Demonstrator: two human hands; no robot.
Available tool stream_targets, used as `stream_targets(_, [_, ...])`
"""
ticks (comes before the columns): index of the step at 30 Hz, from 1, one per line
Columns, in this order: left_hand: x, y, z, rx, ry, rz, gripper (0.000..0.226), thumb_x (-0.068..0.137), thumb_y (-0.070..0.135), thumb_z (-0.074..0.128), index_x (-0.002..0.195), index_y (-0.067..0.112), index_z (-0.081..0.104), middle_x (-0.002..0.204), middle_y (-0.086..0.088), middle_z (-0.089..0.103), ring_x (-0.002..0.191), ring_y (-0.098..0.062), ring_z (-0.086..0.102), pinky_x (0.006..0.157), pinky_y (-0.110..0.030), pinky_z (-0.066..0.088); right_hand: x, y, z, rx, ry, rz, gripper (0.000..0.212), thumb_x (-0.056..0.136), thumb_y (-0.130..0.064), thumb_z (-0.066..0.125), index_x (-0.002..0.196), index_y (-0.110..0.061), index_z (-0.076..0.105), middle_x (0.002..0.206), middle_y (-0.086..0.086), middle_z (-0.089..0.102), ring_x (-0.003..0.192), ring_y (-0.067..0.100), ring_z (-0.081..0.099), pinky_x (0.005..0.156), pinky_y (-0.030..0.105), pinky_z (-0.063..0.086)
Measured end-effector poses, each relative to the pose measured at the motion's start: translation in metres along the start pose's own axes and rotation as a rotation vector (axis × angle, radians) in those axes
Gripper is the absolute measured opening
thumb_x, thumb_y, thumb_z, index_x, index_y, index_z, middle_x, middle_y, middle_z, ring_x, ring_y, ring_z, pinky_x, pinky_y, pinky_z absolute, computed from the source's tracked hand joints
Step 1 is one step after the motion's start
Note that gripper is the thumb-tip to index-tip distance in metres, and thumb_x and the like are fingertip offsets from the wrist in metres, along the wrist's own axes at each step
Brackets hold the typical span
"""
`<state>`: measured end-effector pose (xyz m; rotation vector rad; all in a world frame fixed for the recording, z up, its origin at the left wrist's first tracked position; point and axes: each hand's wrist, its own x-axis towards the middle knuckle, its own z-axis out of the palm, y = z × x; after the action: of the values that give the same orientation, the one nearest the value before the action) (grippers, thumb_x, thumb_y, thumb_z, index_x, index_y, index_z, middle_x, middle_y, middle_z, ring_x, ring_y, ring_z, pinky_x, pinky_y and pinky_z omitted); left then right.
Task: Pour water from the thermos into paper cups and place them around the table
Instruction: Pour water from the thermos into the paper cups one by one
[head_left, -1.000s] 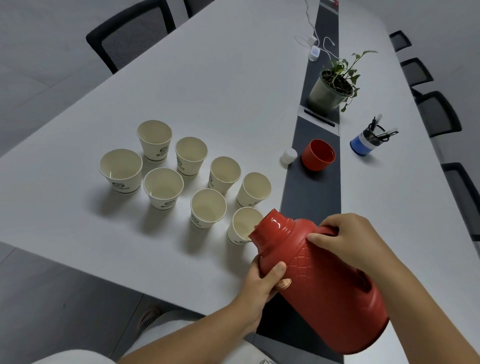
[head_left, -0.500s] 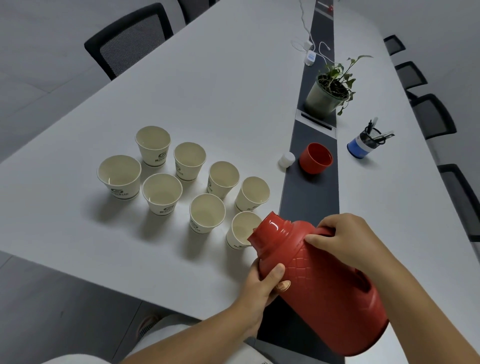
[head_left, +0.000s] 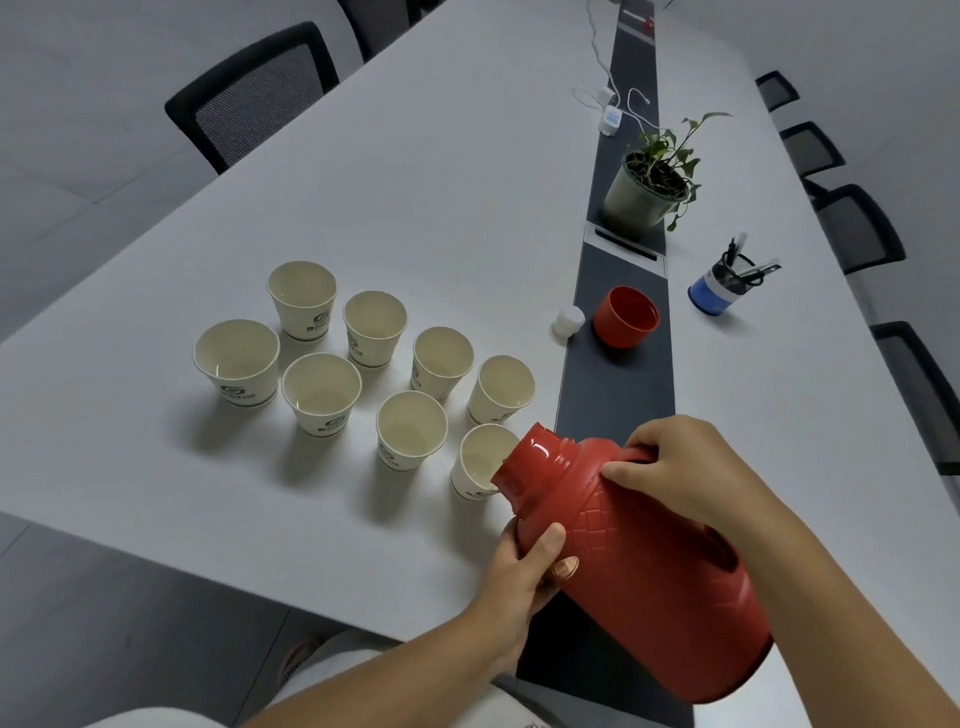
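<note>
A red thermos (head_left: 644, 561) is tilted to the left, its open mouth over the nearest paper cup (head_left: 475, 462). My right hand (head_left: 680, 467) grips the thermos handle at the top. My left hand (head_left: 524, 571) holds the thermos body from below, near the neck. Several more paper cups (head_left: 322, 389) stand in two rows on the white table (head_left: 441, 182), to the left of the thermos. No stream of water is visible at the mouth.
The red thermos lid (head_left: 626, 316) and a white stopper (head_left: 569, 321) lie by the dark centre strip (head_left: 618, 395). A potted plant (head_left: 649, 182), a pen holder (head_left: 724, 283) and a charger with cables (head_left: 610, 117) sit farther back. Black chairs (head_left: 249, 98) line both sides.
The thermos mouth has dipped slightly lower over the nearest cup. Both hands keep their hold.
</note>
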<state>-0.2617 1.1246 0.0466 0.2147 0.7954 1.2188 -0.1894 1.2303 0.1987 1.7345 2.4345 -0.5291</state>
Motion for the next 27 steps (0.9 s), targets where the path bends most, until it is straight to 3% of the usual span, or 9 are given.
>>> stream_targets(4, [-0.001, 0.0, 0.0, 0.012, 0.003, -0.004, 0.058, 0.056, 0.045, 0.065, 0.108, 0.024, 0.05, 0.1, 0.001, 0.065, 0.081, -0.007, 0.067, 0.07, -0.021, 0.054, 0.0, 0.0, 0.0, -0.003, 0.001, -0.006, 0.019, 0.078, -0.03, 0.065, 0.074, -0.011, 0.065, 0.065, -0.007, 0.055, 0.062, 0.006, 0.05, 0.052, 0.017, 0.036])
stream_targets(19, [-0.003, 0.004, 0.0, 0.098, 0.033, 0.016, 0.06, 0.061, 0.041, 0.066, 0.115, 0.021, 0.049, 0.09, 0.004, 0.064, 0.066, -0.002, 0.065, 0.068, -0.018, 0.053, -0.006, 0.011, 0.003, 0.067, 0.0, -0.007, 0.019, 0.077, -0.032, 0.065, 0.074, -0.013, 0.063, 0.069, -0.006, 0.057, 0.065, 0.006, 0.051, 0.054, 0.019, 0.038])
stream_targets(22, [-0.003, 0.009, 0.001, 0.165, 0.043, 0.054, 0.055, 0.068, 0.034, 0.075, 0.114, 0.023, 0.047, 0.099, 0.002, 0.065, 0.078, -0.005, 0.067, 0.069, -0.018, 0.052, -0.014, 0.024, 0.007, 0.127, 0.021, -0.012, 0.014, 0.075, -0.031, 0.066, 0.071, -0.019, 0.061, 0.068, -0.008, 0.058, 0.065, 0.005, 0.052, 0.054, 0.017, 0.037])
stream_targets(27, [-0.003, 0.02, 0.003, 0.321, 0.044, 0.13, 0.07, 0.056, 0.024, 0.073, 0.119, 0.021, 0.042, 0.108, -0.006, 0.061, 0.08, -0.01, 0.068, 0.064, -0.018, 0.053, -0.026, 0.046, 0.014, 0.277, 0.025, 0.02, 0.02, 0.069, -0.011, 0.062, 0.064, -0.029, 0.054, 0.067, -0.009, 0.06, 0.064, 0.006, 0.055, 0.054, 0.012, 0.041])
